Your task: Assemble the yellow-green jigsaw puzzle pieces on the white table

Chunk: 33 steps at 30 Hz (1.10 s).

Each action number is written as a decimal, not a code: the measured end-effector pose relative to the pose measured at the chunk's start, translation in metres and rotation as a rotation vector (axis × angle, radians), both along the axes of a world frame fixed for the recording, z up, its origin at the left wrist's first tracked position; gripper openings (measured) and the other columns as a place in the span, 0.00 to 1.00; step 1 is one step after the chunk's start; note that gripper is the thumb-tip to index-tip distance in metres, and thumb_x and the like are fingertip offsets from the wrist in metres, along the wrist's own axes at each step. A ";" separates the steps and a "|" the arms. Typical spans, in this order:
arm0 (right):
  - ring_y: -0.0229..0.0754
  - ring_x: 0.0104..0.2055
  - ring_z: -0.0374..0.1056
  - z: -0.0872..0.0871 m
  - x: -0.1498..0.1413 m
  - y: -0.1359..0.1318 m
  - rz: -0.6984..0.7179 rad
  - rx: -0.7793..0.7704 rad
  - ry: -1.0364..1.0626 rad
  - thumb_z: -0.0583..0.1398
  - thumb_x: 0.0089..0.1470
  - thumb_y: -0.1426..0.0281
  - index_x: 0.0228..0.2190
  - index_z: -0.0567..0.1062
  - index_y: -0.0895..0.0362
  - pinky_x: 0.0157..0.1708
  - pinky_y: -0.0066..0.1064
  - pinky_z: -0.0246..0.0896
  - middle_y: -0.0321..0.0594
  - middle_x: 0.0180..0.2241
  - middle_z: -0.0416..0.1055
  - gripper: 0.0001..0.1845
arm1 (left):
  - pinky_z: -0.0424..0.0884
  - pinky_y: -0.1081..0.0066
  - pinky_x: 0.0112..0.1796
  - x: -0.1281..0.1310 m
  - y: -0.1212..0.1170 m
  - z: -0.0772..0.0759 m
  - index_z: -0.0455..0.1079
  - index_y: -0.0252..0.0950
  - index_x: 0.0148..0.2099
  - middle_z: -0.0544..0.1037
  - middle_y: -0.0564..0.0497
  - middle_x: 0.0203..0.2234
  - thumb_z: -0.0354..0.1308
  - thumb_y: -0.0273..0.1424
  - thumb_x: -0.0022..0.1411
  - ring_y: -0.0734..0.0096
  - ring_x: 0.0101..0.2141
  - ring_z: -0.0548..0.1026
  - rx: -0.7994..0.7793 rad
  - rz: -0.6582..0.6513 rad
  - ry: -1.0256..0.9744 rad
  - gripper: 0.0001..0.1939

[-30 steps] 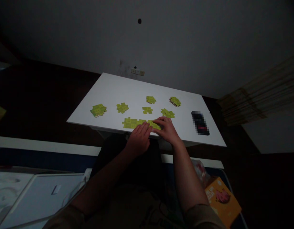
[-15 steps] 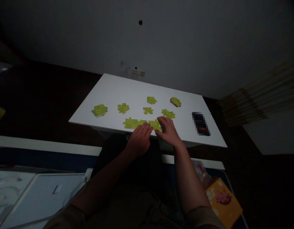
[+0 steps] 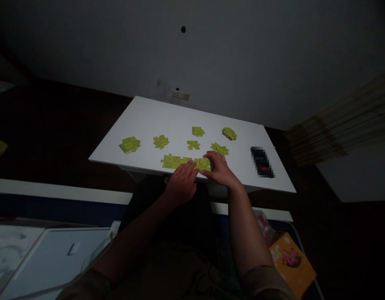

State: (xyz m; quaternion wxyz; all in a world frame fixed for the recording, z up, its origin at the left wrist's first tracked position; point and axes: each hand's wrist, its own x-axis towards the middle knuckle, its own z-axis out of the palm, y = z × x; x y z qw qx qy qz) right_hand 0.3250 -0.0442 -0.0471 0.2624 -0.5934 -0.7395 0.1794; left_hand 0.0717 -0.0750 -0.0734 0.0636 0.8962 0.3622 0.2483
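Note:
A strip of joined yellow-green puzzle pieces (image 3: 172, 161) lies along the near edge of the white table. My left hand (image 3: 182, 185) rests on the middle of this strip, fingers stretched out and flat. At the strip's right end, my right hand (image 3: 222, 171) has its thumb and fingers around a puzzle piece (image 3: 205, 164). A thin dark seam shows between that piece and the rest of the strip. Just beyond lie a single puzzle piece (image 3: 193, 145) and a few overlapping puzzle pieces (image 3: 220, 148), close to my right fingertips.
On the white table (image 3: 167, 114) are more puzzle piles: a left pile (image 3: 129, 144), a smaller pile (image 3: 161, 141), a back pile (image 3: 197, 131) and a back-right pile (image 3: 230, 133). A blurred dark object (image 3: 262, 162) lies at right. An orange box (image 3: 292, 262) stands lower right.
My right thumb and fingertips have shifted slightly left around the end piece, and the seam beside it now shows. My left hand stays in place on the strip.

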 end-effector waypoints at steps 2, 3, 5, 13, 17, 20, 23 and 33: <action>0.65 0.66 0.71 0.000 -0.003 -0.003 -0.029 0.013 0.081 0.78 0.51 0.54 0.58 0.77 0.48 0.69 0.63 0.66 0.51 0.62 0.77 0.36 | 0.67 0.40 0.74 0.000 0.000 0.001 0.72 0.28 0.71 0.72 0.28 0.75 0.62 0.30 0.71 0.40 0.77 0.67 -0.003 -0.003 0.000 0.29; 0.64 0.63 0.72 0.000 -0.005 -0.004 -0.046 0.022 0.131 0.77 0.52 0.54 0.57 0.77 0.48 0.67 0.62 0.68 0.49 0.59 0.78 0.35 | 0.67 0.39 0.74 0.000 0.000 0.001 0.72 0.28 0.72 0.72 0.28 0.75 0.62 0.30 0.72 0.40 0.77 0.67 -0.003 -0.005 0.000 0.29; 0.61 0.60 0.75 0.000 -0.009 -0.009 -0.073 0.039 0.242 0.75 0.54 0.53 0.57 0.76 0.48 0.63 0.58 0.72 0.47 0.57 0.79 0.33 | 0.67 0.40 0.74 0.000 0.000 0.001 0.72 0.29 0.72 0.72 0.29 0.75 0.62 0.30 0.72 0.40 0.77 0.67 0.001 -0.005 0.001 0.29; 0.52 0.45 0.78 0.001 -0.008 -0.019 -0.177 0.036 0.439 0.69 0.63 0.51 0.62 0.80 0.51 0.49 0.49 0.79 0.47 0.55 0.83 0.31 | 0.68 0.41 0.73 0.000 -0.001 -0.001 0.72 0.30 0.71 0.72 0.30 0.75 0.64 0.30 0.71 0.40 0.77 0.67 0.008 0.006 0.026 0.29; 0.58 0.59 0.79 0.001 -0.006 -0.019 -0.149 0.075 0.416 0.68 0.64 0.51 0.59 0.83 0.50 0.62 0.55 0.75 0.48 0.60 0.83 0.27 | 0.68 0.41 0.74 0.000 -0.001 -0.002 0.72 0.28 0.71 0.72 0.29 0.75 0.63 0.30 0.72 0.40 0.77 0.67 0.024 0.007 0.024 0.29; 0.59 0.62 0.78 -0.001 -0.007 -0.019 -0.154 0.079 0.388 0.67 0.65 0.51 0.60 0.84 0.49 0.66 0.56 0.73 0.48 0.61 0.83 0.27 | 0.68 0.41 0.74 0.000 -0.001 -0.002 0.72 0.28 0.72 0.72 0.28 0.75 0.63 0.29 0.72 0.40 0.77 0.67 0.024 0.007 0.024 0.29; 0.59 0.62 0.79 -0.003 -0.008 -0.018 -0.157 0.087 0.379 0.67 0.65 0.52 0.60 0.83 0.49 0.67 0.56 0.73 0.48 0.61 0.83 0.27 | 0.67 0.41 0.74 0.000 -0.001 -0.001 0.72 0.28 0.71 0.71 0.29 0.75 0.63 0.29 0.72 0.41 0.77 0.67 0.016 0.008 0.028 0.29; 0.59 0.60 0.79 -0.002 -0.010 -0.019 -0.147 0.060 0.329 0.65 0.67 0.55 0.63 0.81 0.50 0.65 0.56 0.74 0.47 0.62 0.83 0.27 | 0.66 0.41 0.74 0.000 -0.001 -0.003 0.72 0.30 0.73 0.70 0.30 0.76 0.63 0.29 0.71 0.42 0.78 0.65 0.003 0.003 0.026 0.30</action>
